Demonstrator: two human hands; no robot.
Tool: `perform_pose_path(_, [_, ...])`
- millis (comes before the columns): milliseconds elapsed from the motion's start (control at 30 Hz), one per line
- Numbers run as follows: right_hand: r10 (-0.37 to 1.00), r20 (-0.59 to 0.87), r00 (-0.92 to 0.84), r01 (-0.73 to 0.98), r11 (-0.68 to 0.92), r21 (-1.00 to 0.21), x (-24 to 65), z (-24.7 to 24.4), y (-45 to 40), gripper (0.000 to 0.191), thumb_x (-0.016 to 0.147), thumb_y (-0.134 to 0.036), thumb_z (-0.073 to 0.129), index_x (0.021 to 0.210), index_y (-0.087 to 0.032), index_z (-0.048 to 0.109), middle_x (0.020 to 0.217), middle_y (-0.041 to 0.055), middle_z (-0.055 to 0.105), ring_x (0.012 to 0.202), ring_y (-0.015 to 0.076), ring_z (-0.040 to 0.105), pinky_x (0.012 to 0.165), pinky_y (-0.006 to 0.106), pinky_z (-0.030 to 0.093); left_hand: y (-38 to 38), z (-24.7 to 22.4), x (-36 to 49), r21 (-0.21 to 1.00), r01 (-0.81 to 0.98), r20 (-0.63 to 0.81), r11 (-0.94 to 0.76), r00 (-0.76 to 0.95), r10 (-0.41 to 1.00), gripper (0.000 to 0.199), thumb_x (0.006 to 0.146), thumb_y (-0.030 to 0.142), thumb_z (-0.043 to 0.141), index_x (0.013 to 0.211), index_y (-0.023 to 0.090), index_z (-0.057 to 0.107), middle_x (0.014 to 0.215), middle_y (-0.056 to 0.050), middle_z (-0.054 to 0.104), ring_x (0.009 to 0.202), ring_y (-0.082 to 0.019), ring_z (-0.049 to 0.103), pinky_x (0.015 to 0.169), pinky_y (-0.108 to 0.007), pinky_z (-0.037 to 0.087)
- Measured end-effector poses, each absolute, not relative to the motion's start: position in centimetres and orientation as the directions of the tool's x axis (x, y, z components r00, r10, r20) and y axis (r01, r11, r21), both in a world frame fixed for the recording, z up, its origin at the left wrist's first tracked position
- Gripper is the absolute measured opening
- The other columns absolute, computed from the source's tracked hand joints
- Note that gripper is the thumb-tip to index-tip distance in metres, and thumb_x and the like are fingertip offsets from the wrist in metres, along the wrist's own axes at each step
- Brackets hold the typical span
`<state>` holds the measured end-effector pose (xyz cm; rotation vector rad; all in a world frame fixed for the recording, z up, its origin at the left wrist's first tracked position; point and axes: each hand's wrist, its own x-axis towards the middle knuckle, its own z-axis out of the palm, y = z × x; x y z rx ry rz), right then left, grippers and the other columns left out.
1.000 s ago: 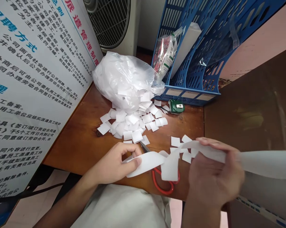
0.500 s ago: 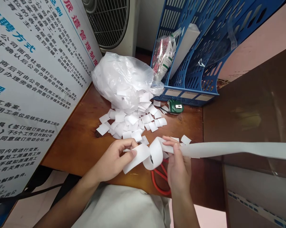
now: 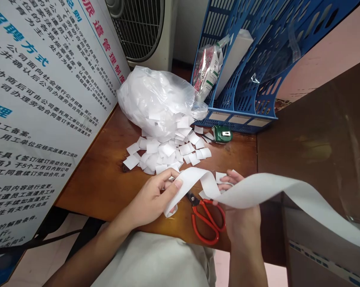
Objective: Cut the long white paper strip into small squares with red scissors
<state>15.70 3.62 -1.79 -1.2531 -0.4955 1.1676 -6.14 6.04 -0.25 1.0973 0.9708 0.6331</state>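
Observation:
A long white strip of paper-like or fabric-like material runs from my left hand across my right hand and off to the right. My left hand pinches its near end between thumb and fingers; the strip loops upward from there. My right hand has its fingers stretched out behind the strip, which lies across the palm and hides part of it. Below the strip, red-handled scissors lie on the table, their blades partly covered. Small cut white pieces are heaped just beyond my hands.
A clear plastic bag of white pieces spills onto the wooden table. A green tape measure sits by a blue file rack. On the left stands a printed board, with a fan-like appliance behind.
My right hand has moved right and opened out from its pinch. The curled part of the strip has unrolled into a wavy length, uncovering more of the scissors. My left hand keeps its pinch.

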Motion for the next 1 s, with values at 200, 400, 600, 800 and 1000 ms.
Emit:
perform_pose_path(200, [0.915, -0.313, 0.256, -0.527, -0.139, -0.838, 14.7, -1.9, 2.0, 0.061, 0.098, -0.061, 0.041, 0.055, -0.019, 0.036, 0.046, -0.0043, 0.026, 0.037, 0.0086, 0.028, 0.039, 0.023, 0.025, 6.3, 0.0, -5.5, 0.958, 0.037, -0.279, 0.285, 0.367, 0.887, 0.028, 0.105, 0.049, 0.049, 0.105, 0.021, 0.052, 0.066, 0.004, 0.062, 0.047, -0.006, 0.054, 0.048, -0.017, 0.046])
perform_pose_path(400, [0.987, -0.148, -0.055, -0.384, -0.158, -0.910, 13.4, -2.5, -0.3, 0.053, 0.099, -0.062, 0.046, 0.081, -0.016, 0.066, 0.058, -0.0007, 0.044, 0.050, 0.0104, 0.037, 0.048, 0.026, 0.025, 6.1, 0.2, -4.9, 0.984, 0.138, -0.149, 0.111, 0.304, 0.941, 0.022, 0.104, 0.042, 0.053, 0.110, 0.021, 0.055, 0.057, 0.006, 0.061, 0.043, -0.008, 0.053, 0.045, -0.018, 0.043])
perform_pose_path(600, [0.965, -0.234, 0.116, -0.287, -0.193, -0.938, 12.2, -2.0, 1.3, 0.035, 0.097, -0.039, 0.067, 0.073, -0.016, 0.056, 0.054, -0.0056, 0.039, 0.051, 0.0076, 0.036, 0.051, 0.023, 0.030, 5.4, 0.6, -4.4, 0.962, 0.259, -0.042, -0.089, 0.460, 0.887, 0.022, 0.097, 0.036, 0.063, 0.109, 0.019, 0.054, 0.064, 0.003, 0.064, 0.053, -0.011, 0.054, 0.050, -0.020, 0.038])
perform_pose_path(800, [0.840, -0.189, 0.508, -0.404, 0.039, -0.914, 14.8, -0.7, 3.9, 0.044, 0.090, -0.033, 0.076, 0.063, -0.016, 0.045, 0.058, -0.0058, 0.039, 0.048, 0.0062, 0.038, 0.044, 0.019, 0.032, 5.6, 0.5, -5.5, 0.959, 0.279, -0.104, -0.047, 0.501, 0.859, 0.032, 0.101, 0.035, 0.056, 0.076, 0.016, 0.058, 0.060, 0.001, 0.054, 0.053, -0.009, 0.051, 0.053, -0.021, 0.039])
perform_pose_path(1000, [0.968, -0.138, 0.209, -0.213, -0.093, -0.973, 15.6, -0.8, 4.0, 0.032, 0.100, -0.043, 0.060, 0.081, -0.018, 0.060, 0.066, -0.0007, 0.057, 0.053, 0.0109, 0.050, 0.049, 0.023, 0.039, 6.7, 1.0, -6.4, 0.903, 0.375, 0.078, -0.208, 0.333, 0.940, 0.027, 0.100, 0.028, 0.059, 0.077, 0.016, 0.066, 0.077, -0.002, 0.059, 0.071, -0.012, 0.056, 0.069, -0.025, 0.043])
